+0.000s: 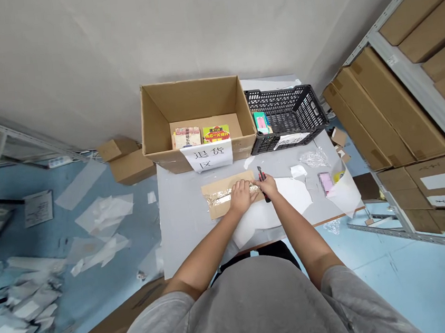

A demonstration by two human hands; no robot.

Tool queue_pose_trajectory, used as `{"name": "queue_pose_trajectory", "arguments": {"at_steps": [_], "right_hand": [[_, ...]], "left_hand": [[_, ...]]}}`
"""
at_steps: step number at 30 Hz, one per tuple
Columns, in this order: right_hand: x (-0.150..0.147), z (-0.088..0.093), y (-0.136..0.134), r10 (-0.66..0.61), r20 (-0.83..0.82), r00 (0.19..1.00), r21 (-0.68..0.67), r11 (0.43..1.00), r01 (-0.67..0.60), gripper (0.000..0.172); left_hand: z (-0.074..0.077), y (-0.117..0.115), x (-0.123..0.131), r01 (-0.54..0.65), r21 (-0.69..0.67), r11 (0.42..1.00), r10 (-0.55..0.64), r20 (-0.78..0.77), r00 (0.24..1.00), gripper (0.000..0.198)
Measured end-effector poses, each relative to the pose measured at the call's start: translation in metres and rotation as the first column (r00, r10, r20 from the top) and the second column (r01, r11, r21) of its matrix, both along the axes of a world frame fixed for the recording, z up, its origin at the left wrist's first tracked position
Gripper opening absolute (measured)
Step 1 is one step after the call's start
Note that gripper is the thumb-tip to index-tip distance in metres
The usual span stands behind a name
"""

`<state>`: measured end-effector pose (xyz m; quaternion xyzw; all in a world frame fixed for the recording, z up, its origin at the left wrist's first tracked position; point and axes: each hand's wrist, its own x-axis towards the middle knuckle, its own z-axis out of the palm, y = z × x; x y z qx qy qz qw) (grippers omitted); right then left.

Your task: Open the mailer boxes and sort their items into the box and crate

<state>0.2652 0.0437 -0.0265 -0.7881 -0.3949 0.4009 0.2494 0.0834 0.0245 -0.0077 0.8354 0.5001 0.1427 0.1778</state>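
two hands sit over the counter: the left hand lies flat on a taped kraft envelope, and the right hand is clenched around a utility knife just beside it. the blade is hidden, so any contact with the envelope can't be made out. behind them, a cardboard box holds small printed packs, their small print unreadable.

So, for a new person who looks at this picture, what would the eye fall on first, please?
First comes the open cardboard box at the far end of the table, with a white paper sign on its front. Nearer, the left hand rests on a taped brown envelope, and the right hand holds a utility knife.
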Motion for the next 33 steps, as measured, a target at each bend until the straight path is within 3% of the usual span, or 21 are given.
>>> {"name": "queue_pose_trajectory", "arguments": {"at_steps": [6, 10, 13, 17, 21, 33], "right_hand": [[-0.004, 0.008, -0.003, 0.001, 0.069, 0.998, -0.066, 0.998, 0.003, 0.039], [-0.006, 0.013, 0.002, 0.005, 0.082, 0.997, -0.098, 0.995, 0.003, 0.038], [-0.002, 0.018, -0.006, 0.039, -0.034, 0.999, -0.027, 0.999, -0.040, 0.037], [0.014, 0.024, -0.042, 0.105, -0.280, 0.954, 0.067, 0.994, -0.090, 0.040], [0.027, 0.029, -0.070, 0.217, -0.335, 0.917, 0.095, 0.976, -0.196, 0.045], [0.038, 0.028, -0.060, 0.240, -0.373, 0.896, 0.021, 0.968, -0.250, 0.049]], "left_hand": [[-0.004, 0.007, 0.011, -0.064, -0.016, 0.998, 0.064, -0.029, 0.998, 0.039], [-0.003, 0.008, 0.010, -0.031, -0.023, 0.999, 0.029, -0.080, 0.996, 0.038], [-0.003, 0.009, 0.008, -0.008, -0.033, 0.999, 0.006, -0.077, 0.997, 0.038], [-0.003, 0.011, 0.006, 0.004, -0.056, 0.998, -0.007, -0.046, 0.999, 0.038], [-0.004, 0.012, 0.003, 0.013, -0.068, 0.998, -0.013, -0.003, 1.000, 0.036], [0.000, 0.013, 0.001, 0.064, -0.086, 0.994, -0.061, 0.036, 0.997, 0.031]]}}
